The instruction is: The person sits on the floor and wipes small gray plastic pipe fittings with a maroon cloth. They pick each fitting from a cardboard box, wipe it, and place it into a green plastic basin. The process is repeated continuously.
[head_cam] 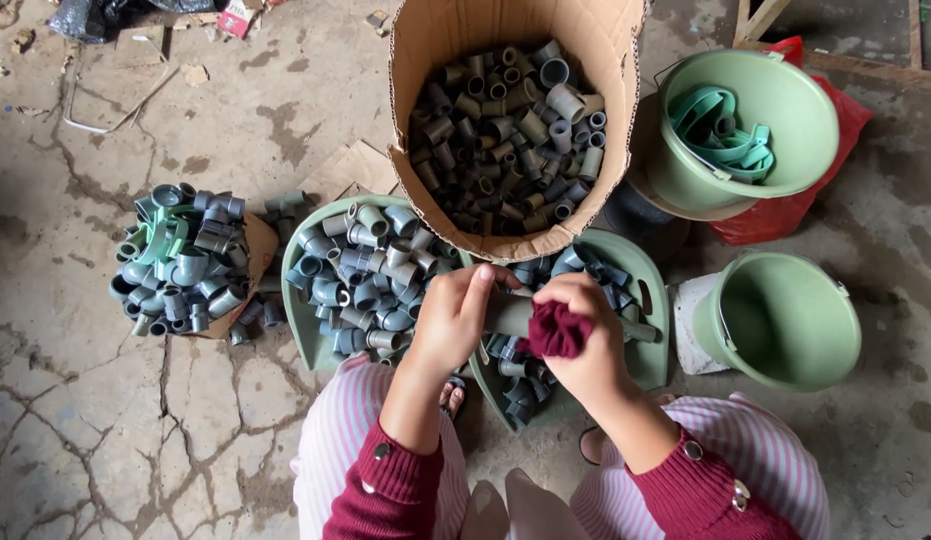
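While the head camera looks straight down, the left hand (454, 318) is closed around one end of a grey pipe fitting (508, 313), fingers curled over its top. The right hand (578, 340) is bunched shut on a dark red cloth (556, 331), which is pressed against the same fitting. Both hands hover over the seam between two green trays.

The left green tray (304, 325) sits on the cracked concrete floor (106, 440), heaped with grey fittings (361, 275). The right green tray (648, 300) also holds fittings, largely hidden beneath the hands. Touching the far edges of both trays is a cardboard box (426, 60), open-topped and filled with darker fittings.

Left of the trays, well apart, a loose pile of grey and green fittings (181, 262) rests partly on a scrap of cardboard. To the right stand two green buckets: the far bucket (776, 100) holds teal rings; the near bucket (786, 320) shows only its inner wall. Pink striped trousers and dark red sleeves fill the bottom edge.
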